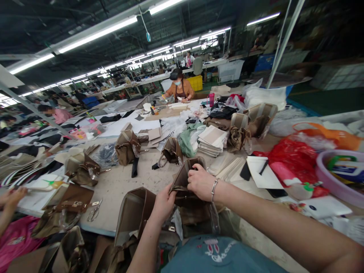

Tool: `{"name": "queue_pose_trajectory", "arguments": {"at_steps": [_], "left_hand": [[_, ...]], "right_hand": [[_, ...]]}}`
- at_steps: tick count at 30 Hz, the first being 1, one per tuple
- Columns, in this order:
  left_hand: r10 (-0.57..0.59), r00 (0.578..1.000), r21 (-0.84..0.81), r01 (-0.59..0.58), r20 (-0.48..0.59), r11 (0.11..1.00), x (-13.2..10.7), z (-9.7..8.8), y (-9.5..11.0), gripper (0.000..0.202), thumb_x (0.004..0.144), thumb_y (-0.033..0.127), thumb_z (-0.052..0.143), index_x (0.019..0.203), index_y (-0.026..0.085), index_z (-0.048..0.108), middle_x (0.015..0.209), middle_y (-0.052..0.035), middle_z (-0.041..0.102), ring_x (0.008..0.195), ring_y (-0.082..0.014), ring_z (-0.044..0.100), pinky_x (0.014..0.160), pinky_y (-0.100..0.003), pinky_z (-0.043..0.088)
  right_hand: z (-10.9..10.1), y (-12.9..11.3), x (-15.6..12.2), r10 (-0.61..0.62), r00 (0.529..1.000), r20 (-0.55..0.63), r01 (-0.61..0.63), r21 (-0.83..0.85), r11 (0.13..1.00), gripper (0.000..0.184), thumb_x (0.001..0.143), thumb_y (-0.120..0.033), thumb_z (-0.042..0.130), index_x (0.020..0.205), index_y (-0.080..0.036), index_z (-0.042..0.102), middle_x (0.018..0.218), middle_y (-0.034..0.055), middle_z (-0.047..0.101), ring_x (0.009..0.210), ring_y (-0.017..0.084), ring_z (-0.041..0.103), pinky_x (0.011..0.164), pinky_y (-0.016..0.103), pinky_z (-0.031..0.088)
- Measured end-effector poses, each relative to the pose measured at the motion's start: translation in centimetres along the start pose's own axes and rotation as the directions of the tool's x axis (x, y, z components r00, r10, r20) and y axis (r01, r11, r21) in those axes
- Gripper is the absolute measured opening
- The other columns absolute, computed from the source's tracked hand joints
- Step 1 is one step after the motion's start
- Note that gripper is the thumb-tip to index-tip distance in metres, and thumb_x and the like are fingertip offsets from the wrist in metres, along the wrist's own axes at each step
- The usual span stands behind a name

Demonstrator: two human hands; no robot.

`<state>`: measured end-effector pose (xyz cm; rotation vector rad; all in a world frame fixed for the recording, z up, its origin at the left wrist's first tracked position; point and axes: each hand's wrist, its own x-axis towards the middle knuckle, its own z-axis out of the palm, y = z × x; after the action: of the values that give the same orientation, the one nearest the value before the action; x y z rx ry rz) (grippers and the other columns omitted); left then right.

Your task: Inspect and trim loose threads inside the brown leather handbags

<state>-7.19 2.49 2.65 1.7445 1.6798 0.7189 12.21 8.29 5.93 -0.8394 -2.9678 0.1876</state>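
Note:
At the table's near edge a brown handbag (196, 214) stands in front of me, its mouth facing up. My left hand (164, 204) is closed on the bag's left rim, thumb on the near side. Over the mouth, my right hand (200, 182) has its fingers bent and pinched at the rim; part of the fingertips is hidden inside. Left of my left hand is another brown bag (136, 208), standing open. A smaller brown bag (171, 149) sits just beyond the held one.
Scissors (95, 211) lie on the table to the left, near more brown bags (76, 201). Stacked light panels (212, 141) lie beyond my right hand. A purple basin (327, 178) and red plastic bag (295, 153) are at right. A co-worker's hand (13, 197) shows at far left.

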Motion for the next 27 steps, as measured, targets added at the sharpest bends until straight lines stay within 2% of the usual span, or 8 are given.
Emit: {"name": "queue_pose_trajectory", "arguments": {"at_steps": [3,5,8,11,18,27], "left_hand": [[0.016,1.0,-0.049,-0.016,-0.009,0.999,0.0,0.2,-0.3,0.035,0.082,0.029,0.046,0.112,0.016,0.059,0.103,-0.007,0.067,0.094,-0.0211,0.06,0.084,-0.031,0.045],[0.026,0.999,-0.088,-0.028,-0.027,0.996,-0.1,0.5,-0.5,0.037,0.082,0.03,0.047,0.116,0.017,0.057,0.109,-0.0064,0.065,0.101,-0.0209,0.059,0.089,-0.032,0.044],[0.029,0.998,-0.134,-0.035,-0.049,0.99,-0.2,0.7,-0.7,0.039,0.083,0.033,0.046,0.117,0.018,0.056,0.113,-0.0057,0.063,0.106,-0.0205,0.057,0.093,-0.033,0.042],[0.019,0.998,-0.145,-0.027,-0.055,0.989,-0.3,0.8,-0.8,0.039,0.084,0.036,0.045,0.116,0.017,0.057,0.113,-0.0061,0.064,0.105,-0.0209,0.057,0.094,-0.034,0.042],[-0.019,0.998,-0.166,0.008,-0.065,0.986,-0.2,0.8,-0.3,0.038,0.085,0.037,0.044,0.112,0.017,0.06,0.109,-0.0051,0.066,0.102,-0.0208,0.058,0.093,-0.034,0.043],[-0.047,0.996,-0.153,0.034,-0.082,0.988,0.0,1.1,-0.4,0.037,0.084,0.038,0.044,0.107,0.017,0.063,0.104,-0.005,0.067,0.098,-0.0205,0.059,0.089,-0.033,0.044]], "right_hand": [[-0.2,1.1,0.0,0.087,0.996,0.001,-0.087,0.04,0.995,0.025,0.086,-0.034,0.047,0.08,-0.021,0.067,0.08,0.0043,0.066,0.08,0.017,0.055,0.075,0.032,0.034],[-0.4,1.8,0.1,0.155,0.988,-0.013,-0.153,0.091,0.984,0.029,0.087,-0.039,0.046,0.084,-0.021,0.069,0.088,0.0036,0.066,0.08,0.015,0.058,0.068,0.026,0.037],[-0.5,2.4,0.4,0.226,0.971,-0.07,-0.215,0.141,0.966,0.028,0.087,-0.039,0.047,0.087,-0.024,0.07,0.094,0.0011,0.066,0.083,0.014,0.059,0.068,0.023,0.039],[-0.5,2.5,0.9,0.284,0.955,-0.089,-0.269,0.154,0.951,0.027,0.087,-0.041,0.047,0.089,-0.026,0.07,0.095,-0.0006,0.066,0.087,0.015,0.059,0.069,0.023,0.04],[-0.6,2.2,1.8,0.433,0.902,0.007,-0.432,0.086,0.898,0.041,0.088,-0.051,0.035,0.09,-0.028,0.069,0.092,0.0028,0.069,0.086,0.019,0.061,0.068,0.027,0.043],[-0.5,1.6,2.0,0.449,0.893,-0.018,-0.448,0.045,0.893,0.049,0.09,-0.051,0.028,0.086,-0.023,0.069,0.091,0.0071,0.068,0.086,0.021,0.062,0.072,0.03,0.044]]}}
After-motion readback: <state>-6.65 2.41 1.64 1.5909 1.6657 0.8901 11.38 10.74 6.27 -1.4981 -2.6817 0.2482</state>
